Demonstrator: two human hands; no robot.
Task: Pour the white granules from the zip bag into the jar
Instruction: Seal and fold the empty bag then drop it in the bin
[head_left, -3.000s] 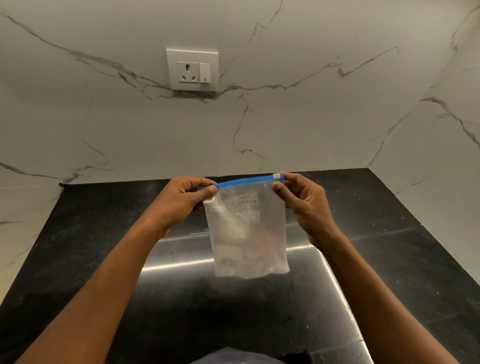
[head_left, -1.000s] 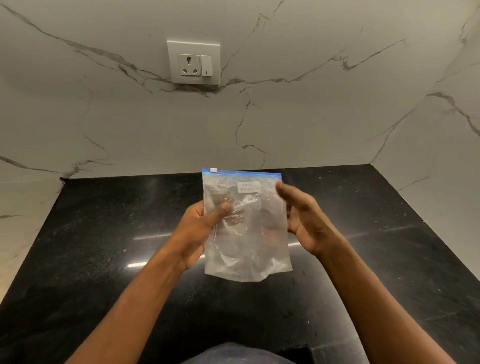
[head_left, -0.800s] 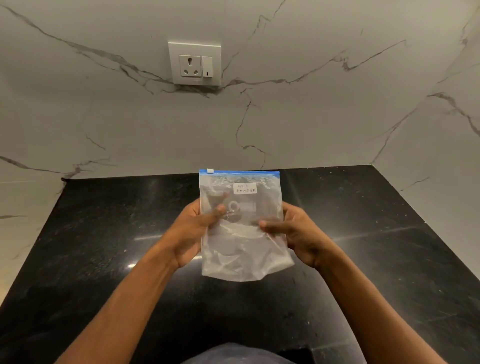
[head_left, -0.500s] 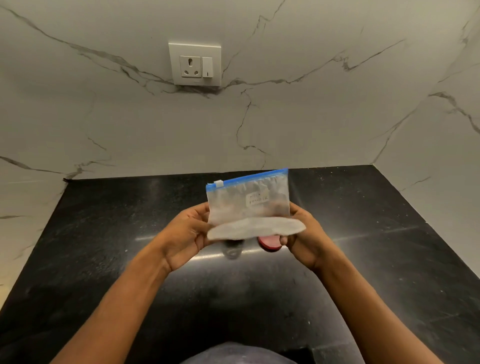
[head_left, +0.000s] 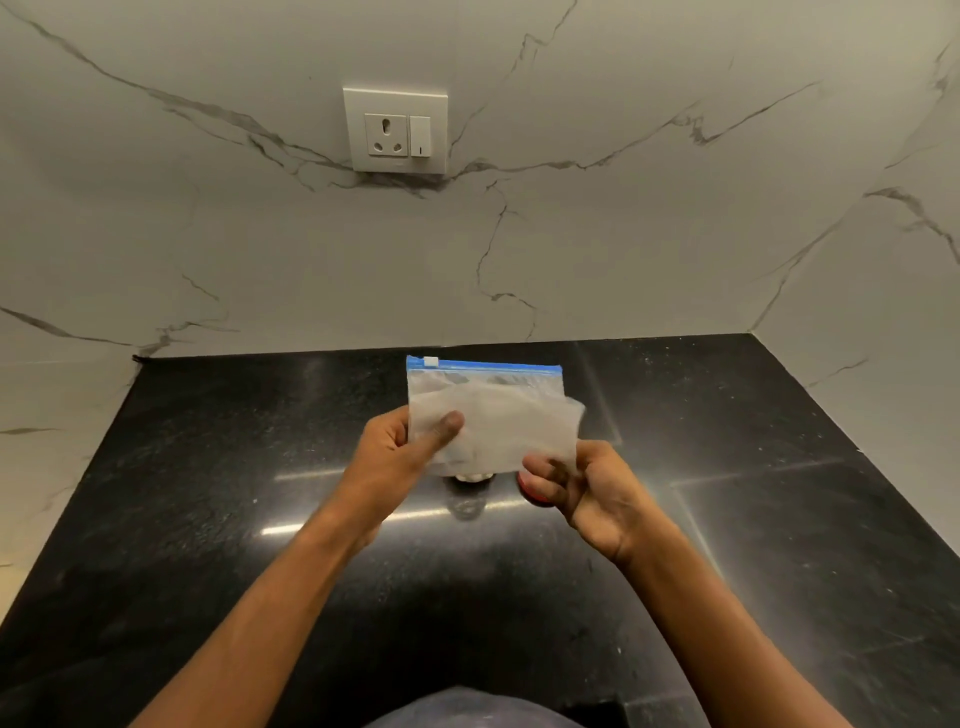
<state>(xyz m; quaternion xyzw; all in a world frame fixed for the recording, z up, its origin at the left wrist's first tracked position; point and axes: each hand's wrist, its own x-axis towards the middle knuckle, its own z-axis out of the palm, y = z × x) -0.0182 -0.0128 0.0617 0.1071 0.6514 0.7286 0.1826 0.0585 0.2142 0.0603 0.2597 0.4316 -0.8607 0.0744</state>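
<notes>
A clear zip bag (head_left: 498, 421) with a blue zip strip along its top is held above the counter, its lower half folded up over the front. My left hand (head_left: 402, 457) pinches its left side, thumb on the front. My right hand (head_left: 582, 488) holds the folded lower right corner. Below the bag, only the bottom of a small jar (head_left: 471, 477) with white contents shows on the counter. A red lid (head_left: 531, 493) peeks out beside my right fingers. The bag hides most of the jar.
The black stone counter (head_left: 208, 519) is bounded by marble walls at the back and on the right. A white socket with a switch (head_left: 396, 130) sits on the back wall. A dark garment edge (head_left: 467, 709) shows at the bottom.
The bag hung full length from both hands, zip closed. Its lower half has since been folded up over the front, and the jar and red lid now show beneath it.
</notes>
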